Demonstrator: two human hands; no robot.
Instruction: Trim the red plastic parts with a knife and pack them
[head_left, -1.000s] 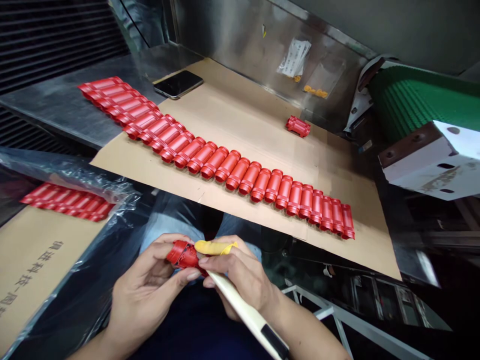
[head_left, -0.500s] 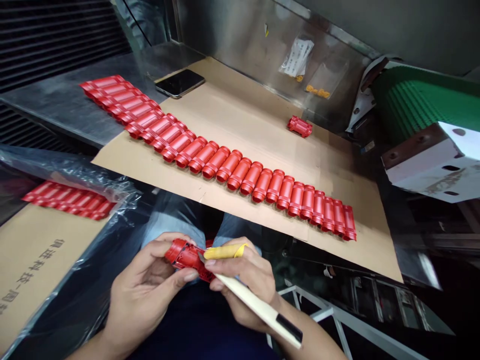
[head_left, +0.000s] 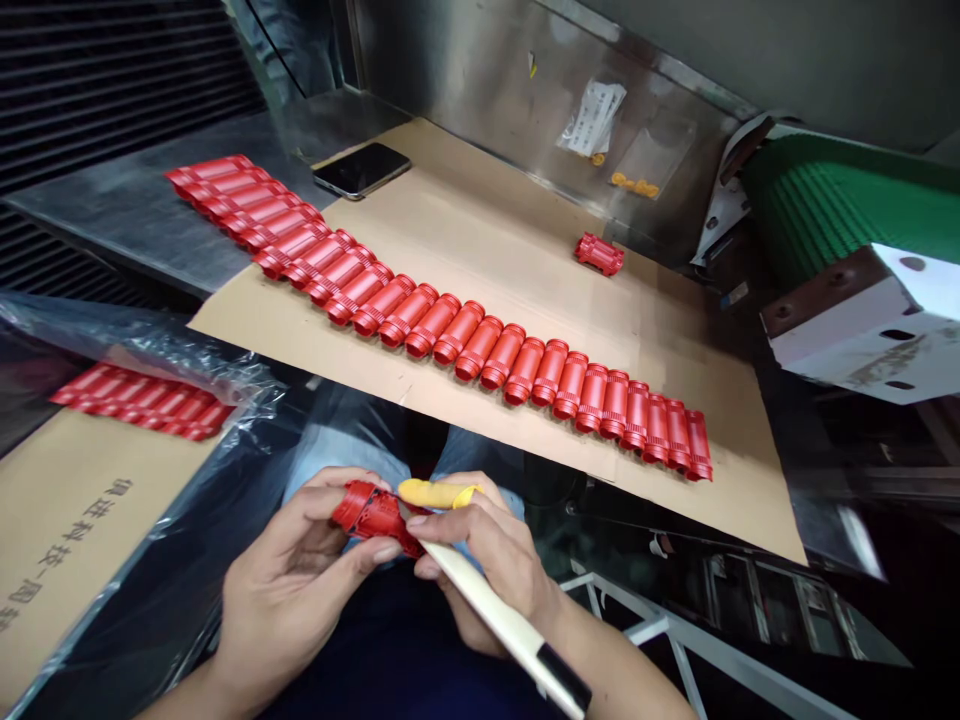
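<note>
In the head view my left hand is closed around a red ribbed plastic tube part, its thumb along the near side. A knife with a cream handle and a black end band is gripped in my right hand; its short grey blade rests against the red part. A yellow finger cot covers my right index finger, which lies over the part's far side. Beyond my hands, a long row of similar red tubes lies side by side on a cardboard sheet.
Another red part lies apart toward the back. A phone sits at the far left. Small plastic bags hang on the metal wall. At lower left stands a plastic-lined carton with red tubes; a green belt is at right.
The knife and my right hand have shifted slightly left and down along the red part. My left hand keeps its hold, with the part turned slightly.
</note>
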